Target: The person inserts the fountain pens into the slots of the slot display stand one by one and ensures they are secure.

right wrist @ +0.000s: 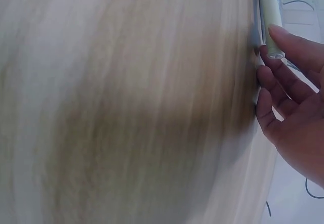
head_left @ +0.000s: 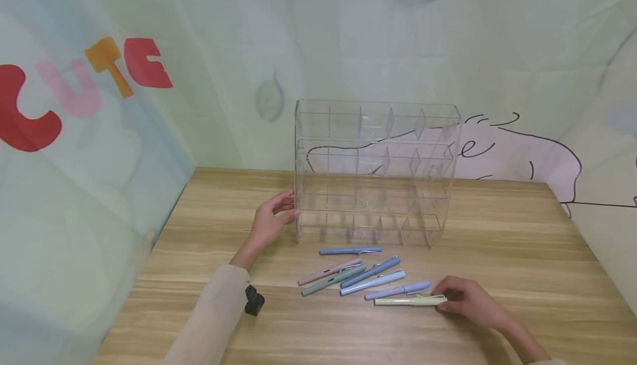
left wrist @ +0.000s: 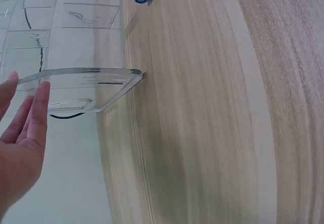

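A clear acrylic pen rack [head_left: 373, 218], divided into small compartments, stands upright on the table. My left hand [head_left: 271, 218] is at its left side; in the left wrist view its fairly straight fingers [left wrist: 38, 115] touch the side panel [left wrist: 81, 75]. At the lower right, my right hand [head_left: 470, 301] pinches the clip end of a pale yellow-green pen [head_left: 408, 301] between thumb and fingers. The right wrist view shows that pen's end [right wrist: 273, 44] at the thumb. Beside it lie a lilac pen [head_left: 395, 291], a light blue pen [head_left: 373, 283] and a green pen [head_left: 333, 280].
A pink pen [head_left: 328, 272] and a darker blue pen [head_left: 370, 272] overlap the group. Another blue pen [head_left: 350, 250] lies just before the rack. A small black object [head_left: 254, 300] is by the left sleeve. Printed cloth [head_left: 224, 77] hangs behind the wooden table [head_left: 199, 215].
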The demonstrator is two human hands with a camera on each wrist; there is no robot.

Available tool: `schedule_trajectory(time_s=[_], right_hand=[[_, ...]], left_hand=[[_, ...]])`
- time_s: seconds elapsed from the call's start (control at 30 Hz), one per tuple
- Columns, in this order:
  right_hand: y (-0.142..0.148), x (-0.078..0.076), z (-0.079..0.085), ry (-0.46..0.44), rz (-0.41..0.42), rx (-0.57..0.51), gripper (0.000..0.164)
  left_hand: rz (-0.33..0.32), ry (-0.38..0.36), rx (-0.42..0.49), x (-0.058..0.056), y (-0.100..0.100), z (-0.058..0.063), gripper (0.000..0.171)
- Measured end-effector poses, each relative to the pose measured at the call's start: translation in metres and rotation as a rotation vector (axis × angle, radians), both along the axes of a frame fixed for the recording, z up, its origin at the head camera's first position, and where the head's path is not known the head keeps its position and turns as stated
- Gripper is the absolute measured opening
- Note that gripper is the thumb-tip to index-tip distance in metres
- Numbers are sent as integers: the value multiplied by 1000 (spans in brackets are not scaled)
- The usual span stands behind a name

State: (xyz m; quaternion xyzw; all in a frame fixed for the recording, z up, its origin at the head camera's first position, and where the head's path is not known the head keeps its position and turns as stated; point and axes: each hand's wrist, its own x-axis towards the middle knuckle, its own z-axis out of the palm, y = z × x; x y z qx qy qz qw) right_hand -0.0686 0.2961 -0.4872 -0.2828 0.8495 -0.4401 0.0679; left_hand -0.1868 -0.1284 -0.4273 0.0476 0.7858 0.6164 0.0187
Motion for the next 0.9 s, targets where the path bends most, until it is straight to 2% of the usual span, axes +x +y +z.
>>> schedule_trajectory(time_s=[0.23, 0.47, 0.73, 0.9], right_hand=[[3, -1, 7, -63, -2, -19, 16], [4, -2, 14, -196, -26, -96, 16], [6, -5, 24, -233, -12, -163, 18], [9, -8, 37, -241, -67, -158, 16]], left_hand=[[-9, 0, -1, -1, 0, 0, 48], [-19, 9, -10, 0, -1, 0, 47], [-18, 12, -19, 1, -2, 1, 47], [-17, 27, -30, 1, -1, 0, 48]])
